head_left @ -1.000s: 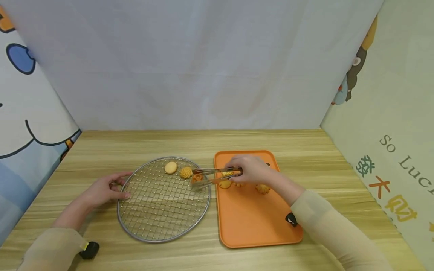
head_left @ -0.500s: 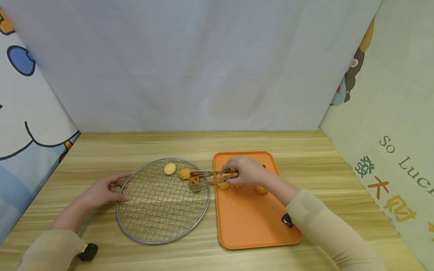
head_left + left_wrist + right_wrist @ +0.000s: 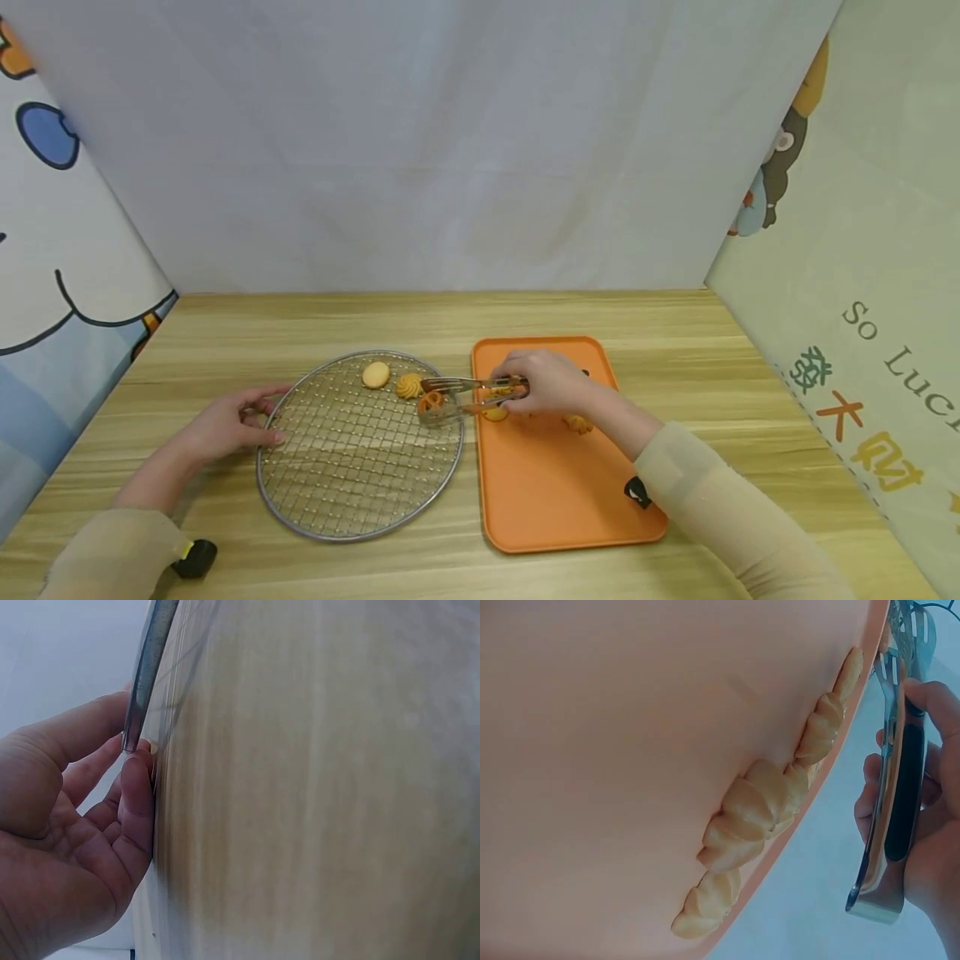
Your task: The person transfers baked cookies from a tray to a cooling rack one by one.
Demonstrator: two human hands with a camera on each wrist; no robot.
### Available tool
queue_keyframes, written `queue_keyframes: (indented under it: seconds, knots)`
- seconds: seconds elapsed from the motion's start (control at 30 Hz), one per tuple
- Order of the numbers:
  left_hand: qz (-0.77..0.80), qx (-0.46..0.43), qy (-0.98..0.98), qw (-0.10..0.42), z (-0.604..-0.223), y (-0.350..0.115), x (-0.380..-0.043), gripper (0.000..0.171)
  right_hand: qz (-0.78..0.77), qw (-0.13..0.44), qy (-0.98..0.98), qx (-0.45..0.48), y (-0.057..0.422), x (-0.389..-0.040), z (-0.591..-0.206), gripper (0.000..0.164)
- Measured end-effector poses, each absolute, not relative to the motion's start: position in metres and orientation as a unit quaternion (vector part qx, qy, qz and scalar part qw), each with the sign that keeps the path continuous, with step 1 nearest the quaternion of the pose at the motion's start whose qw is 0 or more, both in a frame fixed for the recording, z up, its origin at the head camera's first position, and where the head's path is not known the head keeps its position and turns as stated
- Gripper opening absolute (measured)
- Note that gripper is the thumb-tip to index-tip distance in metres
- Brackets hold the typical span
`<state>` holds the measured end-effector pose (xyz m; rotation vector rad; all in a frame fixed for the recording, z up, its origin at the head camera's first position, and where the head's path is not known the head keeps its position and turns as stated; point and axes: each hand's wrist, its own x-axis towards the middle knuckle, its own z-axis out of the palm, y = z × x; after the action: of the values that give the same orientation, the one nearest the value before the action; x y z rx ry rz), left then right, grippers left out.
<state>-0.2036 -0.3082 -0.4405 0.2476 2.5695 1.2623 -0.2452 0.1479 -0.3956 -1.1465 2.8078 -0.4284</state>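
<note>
My left hand (image 3: 225,425) pinches the rim of a round wire rack (image 3: 360,467) at its left side; in the left wrist view the metal rim (image 3: 150,671) passes between thumb and fingers. My right hand (image 3: 547,383) grips metal tongs with dark handle pads (image 3: 906,791). The tongs' tips stand on either side of an orange-brown ring-shaped cookie (image 3: 431,402) near the rack's right edge; whether they touch it I cannot tell. Beside it on the mesh lie a swirled cookie (image 3: 409,385) and a smooth round cookie (image 3: 376,375).
Right of the rack lies an orange tray (image 3: 570,492), under my right forearm. Several cookies sit along its far side, among them a ridged one (image 3: 577,423) and a round yellow one (image 3: 495,413), partly covered by the hand. A pale cloth wall (image 3: 450,167) rises behind the wooden table (image 3: 225,333).
The tongs' tips have spread slightly apart around the orange-brown cookie, now more visible on the mesh. My left hand keeps its place on the rim.
</note>
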Motion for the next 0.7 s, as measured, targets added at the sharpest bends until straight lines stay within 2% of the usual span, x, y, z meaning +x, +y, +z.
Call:
queue_keyframes:
  seconds: [0.47, 0.7]
  knots:
    - [0.439, 0.085, 0.884, 0.138, -0.442, -0.309, -0.203, 0.082, -0.164, 0.048, 0.919, -0.356, 0.157, -0.236, -0.382, 0.037]
    - [0.440, 0.084, 0.883, 0.140, -0.441, -0.308, -0.203, 0.081, -0.169, 0.012, 0.914, -0.369, 0.166, -0.233, -0.368, 0.036]
